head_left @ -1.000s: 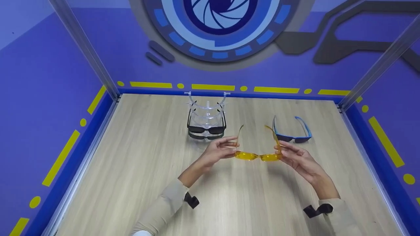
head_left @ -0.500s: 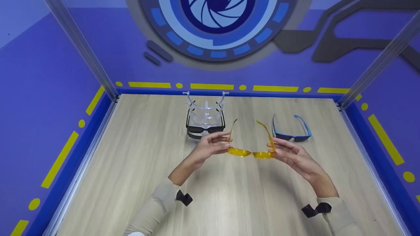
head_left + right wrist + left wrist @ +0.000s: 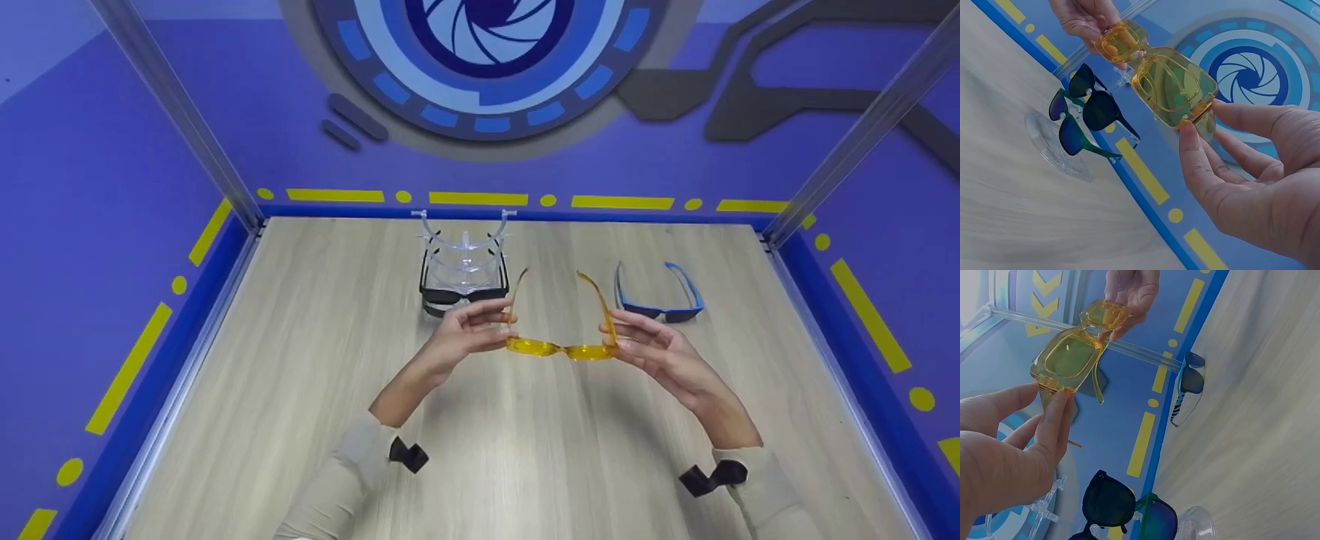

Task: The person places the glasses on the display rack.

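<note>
Yellow translucent sunglasses (image 3: 534, 346) are held level above the table, temples unfolded and pointing away from me. My left hand (image 3: 469, 334) pinches their left hinge corner between thumb and fingers. At the opposite corner my right hand (image 3: 664, 352) pinches the frame the same way, as the right wrist view shows at the yellow sunglasses' rim (image 3: 1201, 115). Just beyond my left hand stands a clear display stand (image 3: 466, 259). It bears black sunglasses (image 3: 450, 297) and, below them, green-framed sunglasses (image 3: 1072, 138), partly hidden by my hand in the head view.
Blue-framed sunglasses (image 3: 660, 312) with dark lenses lie on the wooden table (image 3: 315, 360) beyond my right hand, temples unfolded. Blue printed panels (image 3: 255, 90) close off the back and both sides. The stand's round clear base (image 3: 1044, 146) rests on the table.
Both hands have moved left and slightly away from me with the yellow sunglasses, bringing them closer to the stand. The grip looks unchanged. The head view has shifted slightly.
</note>
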Demonstrator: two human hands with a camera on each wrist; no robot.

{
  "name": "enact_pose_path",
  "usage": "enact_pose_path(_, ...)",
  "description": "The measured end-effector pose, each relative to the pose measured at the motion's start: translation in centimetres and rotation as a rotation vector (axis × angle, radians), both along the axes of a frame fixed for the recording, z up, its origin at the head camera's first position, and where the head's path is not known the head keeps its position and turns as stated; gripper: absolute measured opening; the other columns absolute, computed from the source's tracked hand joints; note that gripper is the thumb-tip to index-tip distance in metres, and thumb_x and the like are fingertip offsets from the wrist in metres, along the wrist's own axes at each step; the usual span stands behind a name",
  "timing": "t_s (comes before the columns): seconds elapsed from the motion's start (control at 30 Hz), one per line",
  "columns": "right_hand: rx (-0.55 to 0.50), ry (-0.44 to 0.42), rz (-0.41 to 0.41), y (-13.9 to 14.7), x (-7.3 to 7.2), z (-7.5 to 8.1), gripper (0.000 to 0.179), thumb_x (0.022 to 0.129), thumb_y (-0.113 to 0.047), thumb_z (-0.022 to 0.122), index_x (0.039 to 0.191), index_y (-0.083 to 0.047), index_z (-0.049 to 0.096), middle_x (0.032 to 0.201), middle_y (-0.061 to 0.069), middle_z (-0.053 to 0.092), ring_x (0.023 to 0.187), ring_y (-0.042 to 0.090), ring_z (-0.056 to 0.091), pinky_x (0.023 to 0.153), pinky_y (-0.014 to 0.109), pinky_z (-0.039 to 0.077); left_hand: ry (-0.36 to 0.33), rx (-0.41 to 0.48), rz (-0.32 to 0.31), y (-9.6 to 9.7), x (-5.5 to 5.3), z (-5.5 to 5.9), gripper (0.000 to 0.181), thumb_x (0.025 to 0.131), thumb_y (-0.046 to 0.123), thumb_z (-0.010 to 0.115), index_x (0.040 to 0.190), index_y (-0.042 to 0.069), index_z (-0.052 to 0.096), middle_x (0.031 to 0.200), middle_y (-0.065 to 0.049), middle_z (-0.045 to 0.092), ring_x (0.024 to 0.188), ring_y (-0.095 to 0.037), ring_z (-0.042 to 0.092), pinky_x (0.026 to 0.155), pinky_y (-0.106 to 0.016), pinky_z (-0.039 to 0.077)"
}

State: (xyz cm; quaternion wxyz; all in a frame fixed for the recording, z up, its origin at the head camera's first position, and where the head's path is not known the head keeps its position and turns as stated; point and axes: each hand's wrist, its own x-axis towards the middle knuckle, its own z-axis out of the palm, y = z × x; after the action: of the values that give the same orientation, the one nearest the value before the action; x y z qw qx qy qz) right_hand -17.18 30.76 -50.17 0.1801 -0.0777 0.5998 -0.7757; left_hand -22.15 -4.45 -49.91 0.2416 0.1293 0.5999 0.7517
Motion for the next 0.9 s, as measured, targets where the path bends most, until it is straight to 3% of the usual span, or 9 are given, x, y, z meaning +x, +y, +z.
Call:
enact_pose_path(0.2, 0.003, -0.036, -0.042, -0.5, -0.1, 0.2, 0.053, 0.102, 0.002, 0.056, 0.152, 0.002, 0.040, 0.133, 0.003, 0.065, 0.123, 0.017, 0.066, 0.104, 0.030, 0.056, 0.005, 0.004, 0.001, -0.4, 0.0, 0.4, 0.053, 0.096, 0.001, 0.067, 0.147, -0.001, 0.051, 0.133, -0.017, 0.066, 0.108, -0.015, 0.072, 0.097, -0.031, 0.060)
enact_pose_path(0.53, -0.099, -0.052, -0.022, -1.3, -0.1, -0.1, 0.045, 0.101, 0.006, 0.053, 0.144, -0.008, 0.053, 0.130, 0.004, 0.067, 0.118, 0.016, 0.068, 0.102, 0.030, 0.057, -0.018, 0.041, 0.069, -1.0, 0.6, 0.6, 0.053, 0.092, -0.002, 0.070, 0.143, -0.001, 0.055, 0.119, -0.005, 0.073, 0.100, -0.013, 0.075, 0.093, -0.032, 0.062)
enact_pose_path(0.73, -0.085, -0.072, -0.035, -2.0, -0.1, -0.1, 0.043, 0.100, 0.005, 0.056, 0.139, -0.013, 0.057, 0.129, 0.003, 0.068, 0.119, 0.017, 0.068, 0.102, 0.030, 0.057, -0.032, 0.035, 0.113, -1.4, 1.2, 0.4, 0.053, 0.090, 0.000, 0.074, 0.140, 0.003, 0.058, 0.122, -0.010, 0.072, 0.101, -0.015, 0.075, 0.093, -0.033, 0.062)
enact_pose_path(0.9, -0.079, -0.075, -0.022, -2.6, -0.2, 0.0, 0.045, 0.100, 0.006, 0.056, 0.142, -0.011, 0.054, 0.128, 0.003, 0.067, 0.117, 0.016, 0.068, 0.104, 0.031, 0.056, -0.008, 0.055, 0.130, -2.1, 1.6, 0.4, 0.056, 0.090, -0.001, 0.074, 0.142, -0.002, 0.054, 0.128, -0.018, 0.069, 0.103, -0.018, 0.074, 0.092, -0.034, 0.062)
